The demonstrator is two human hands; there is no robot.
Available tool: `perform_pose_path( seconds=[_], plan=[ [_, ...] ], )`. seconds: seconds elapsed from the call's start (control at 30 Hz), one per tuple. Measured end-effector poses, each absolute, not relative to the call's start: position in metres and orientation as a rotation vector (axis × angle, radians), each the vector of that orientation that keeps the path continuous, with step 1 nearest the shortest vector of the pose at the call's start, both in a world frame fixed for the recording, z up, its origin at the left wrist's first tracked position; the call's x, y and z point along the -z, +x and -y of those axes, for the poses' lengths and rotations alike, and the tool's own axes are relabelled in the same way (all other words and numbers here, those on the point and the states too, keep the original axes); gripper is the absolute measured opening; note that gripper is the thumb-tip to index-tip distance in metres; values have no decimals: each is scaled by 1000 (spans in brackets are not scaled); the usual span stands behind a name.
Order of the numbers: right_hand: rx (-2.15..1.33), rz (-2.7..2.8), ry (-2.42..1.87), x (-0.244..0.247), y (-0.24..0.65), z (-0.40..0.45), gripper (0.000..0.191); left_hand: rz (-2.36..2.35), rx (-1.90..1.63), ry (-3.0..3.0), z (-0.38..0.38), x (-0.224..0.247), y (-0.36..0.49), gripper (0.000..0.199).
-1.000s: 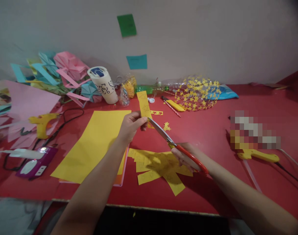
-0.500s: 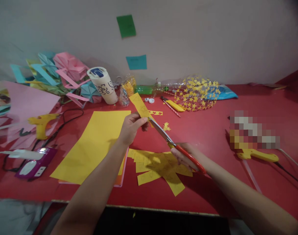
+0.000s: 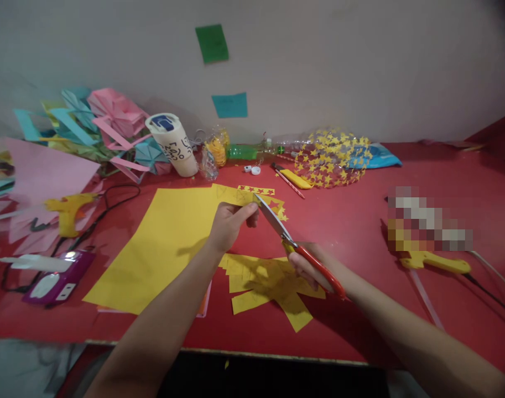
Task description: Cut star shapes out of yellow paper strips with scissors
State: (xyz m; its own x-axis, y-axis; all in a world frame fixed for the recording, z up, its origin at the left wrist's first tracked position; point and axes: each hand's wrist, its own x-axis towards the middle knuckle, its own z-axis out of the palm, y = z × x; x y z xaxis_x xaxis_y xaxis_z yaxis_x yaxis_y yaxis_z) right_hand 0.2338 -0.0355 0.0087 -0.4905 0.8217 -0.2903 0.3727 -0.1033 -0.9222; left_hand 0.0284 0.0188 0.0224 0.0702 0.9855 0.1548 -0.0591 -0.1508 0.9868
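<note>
My left hand (image 3: 233,221) pinches a yellow paper strip (image 3: 227,194) with drawn star outlines; the strip's right end has a star-shaped cutout. In my right hand (image 3: 308,265) is a pair of scissors (image 3: 321,268) with red handles, its blades at the strip just beside my left fingertips. Small cut-out yellow stars (image 3: 282,213) lie on the table behind the blades. Below my hands, several yellow paper strips (image 3: 272,284) are fanned out in a pile. Large yellow sheets (image 3: 161,243) lie under and left of my left hand.
Along the back stand a white tumbler (image 3: 173,146), a green bottle (image 3: 241,152) and a clear bottle covered in yellow stars (image 3: 333,157). A yellow glue gun (image 3: 69,210) and a purple power strip (image 3: 59,279) are at left. Another glue gun (image 3: 435,262) lies at right.
The paper strip has turned from pointing up and away to lying nearly level, pointing left to right. My left hand has shifted slightly right, and the scissors stay at the strip.
</note>
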Motion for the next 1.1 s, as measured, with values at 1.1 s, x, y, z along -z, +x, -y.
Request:
perform_pose_path(
  seconds=[1.1],
  plan=[
    [-1549,1815,-1306,-9,234,35,52,-1021,-1249,1255,-21,-22,26,24]
  ],
)
